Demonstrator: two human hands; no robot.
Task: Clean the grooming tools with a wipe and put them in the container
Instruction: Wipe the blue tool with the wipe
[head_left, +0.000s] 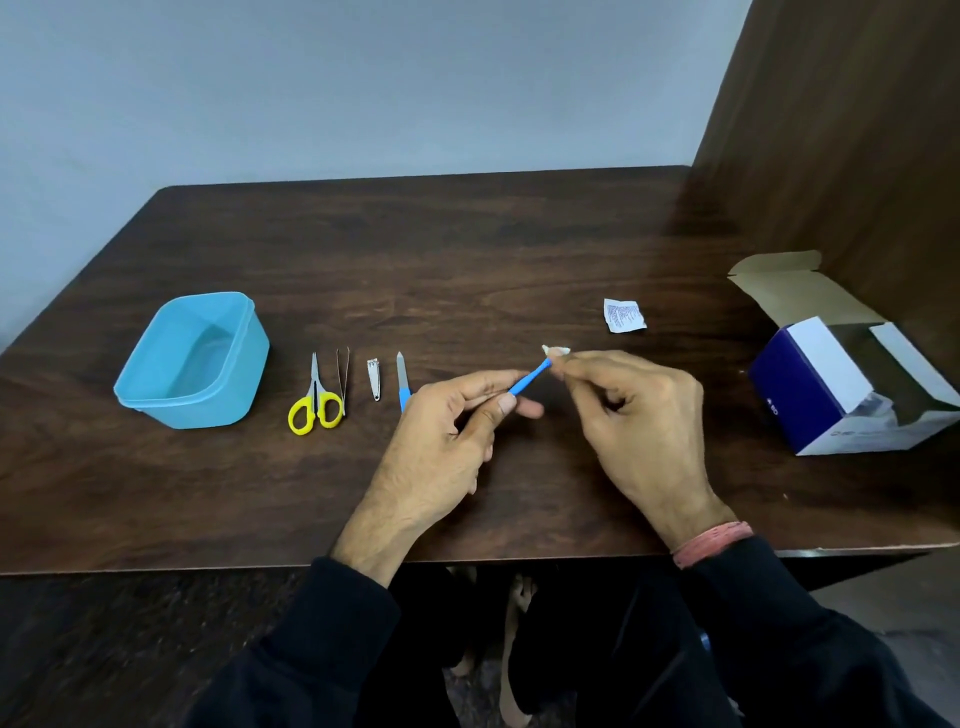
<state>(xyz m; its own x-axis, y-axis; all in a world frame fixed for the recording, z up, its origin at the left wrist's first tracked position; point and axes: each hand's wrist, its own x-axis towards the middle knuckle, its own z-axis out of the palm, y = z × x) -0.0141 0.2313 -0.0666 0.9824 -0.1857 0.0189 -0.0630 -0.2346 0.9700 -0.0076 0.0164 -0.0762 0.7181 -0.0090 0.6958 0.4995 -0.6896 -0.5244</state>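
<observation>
The left hand (447, 415) pinches a blue-handled tool (530, 378). The right hand (634, 410) pinches a small wipe (555, 351) round its tip (tip hidden).

One head-worn wide-angle view looks forward and down, close over the table (519, 249) from its near edge

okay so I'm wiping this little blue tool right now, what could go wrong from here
1. The left hand pinches the blue tool only at one end, so rubbing with the wipe in the right hand could flick it loose.
2. The scissors, tweezers, nail clipper and nail file lie close together, so reaching for one may knock another.
</observation>
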